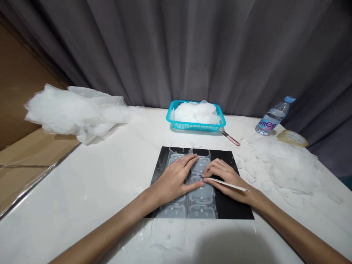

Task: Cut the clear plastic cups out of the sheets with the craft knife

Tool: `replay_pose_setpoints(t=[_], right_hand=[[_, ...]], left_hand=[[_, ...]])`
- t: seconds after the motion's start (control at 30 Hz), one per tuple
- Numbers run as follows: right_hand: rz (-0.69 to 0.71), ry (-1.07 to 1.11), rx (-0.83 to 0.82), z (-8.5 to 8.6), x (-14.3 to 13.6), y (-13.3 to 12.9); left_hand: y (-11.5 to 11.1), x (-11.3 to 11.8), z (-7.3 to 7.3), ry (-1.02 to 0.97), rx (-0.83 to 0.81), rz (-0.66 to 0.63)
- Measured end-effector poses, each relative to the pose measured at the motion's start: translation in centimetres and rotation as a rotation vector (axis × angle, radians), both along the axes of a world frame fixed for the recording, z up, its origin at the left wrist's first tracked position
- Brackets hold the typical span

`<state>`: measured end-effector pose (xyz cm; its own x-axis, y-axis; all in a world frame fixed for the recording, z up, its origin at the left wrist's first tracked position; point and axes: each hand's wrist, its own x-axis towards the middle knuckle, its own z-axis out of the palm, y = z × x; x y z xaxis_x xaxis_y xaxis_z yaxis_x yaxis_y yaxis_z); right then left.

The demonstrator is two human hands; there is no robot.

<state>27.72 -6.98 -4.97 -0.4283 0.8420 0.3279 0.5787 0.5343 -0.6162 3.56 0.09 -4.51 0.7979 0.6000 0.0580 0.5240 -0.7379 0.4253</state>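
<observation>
A translucent sheet of moulded rounded panels (201, 194) lies over a black mat (233, 209) and runs past its front edge. My left hand (178, 178) rests flat on the sheet's left and middle part, its fingers stretched out. On the sheet's right side, my right hand (225, 178) is closed in a pinch around a thin white stick-like tool (231, 185). The tool's back end points right, across the palm; its tip is hidden near the fingertips. Both hands are close together, with the left thumb near the right fingertips.
A blue basket (196, 126) of white translucent pieces stands at the back, beside small pink-handled snips (231, 139). A white plastic heap (74, 112) lies back left. At right are thin translucent scraps (291, 168), a tape roll (293, 138) and a water bottle (273, 116).
</observation>
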Motion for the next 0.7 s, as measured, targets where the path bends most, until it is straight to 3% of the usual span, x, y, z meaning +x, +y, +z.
replay_pose_setpoints(t=[0.13,0.33,0.53,0.7], right_hand=[[0.028,-0.097,0.093,0.1,0.3,-0.4],[-0.049,-0.248,0.331,-0.9,-0.6,-0.2],[-0.102,-0.418,0.373,-1.6,-1.4,-0.3],[-0.234,-0.185,0.324,-1.0,-1.4,1.1]], left_hand=[[0.0,0.2,0.0,-0.006,-0.001,0.013],[0.0,0.1,-0.3,-0.063,-0.012,0.005],[0.2,0.1,-0.6,-0.084,-0.045,0.015],[0.2,0.3,-0.8,-0.047,-0.091,0.051]])
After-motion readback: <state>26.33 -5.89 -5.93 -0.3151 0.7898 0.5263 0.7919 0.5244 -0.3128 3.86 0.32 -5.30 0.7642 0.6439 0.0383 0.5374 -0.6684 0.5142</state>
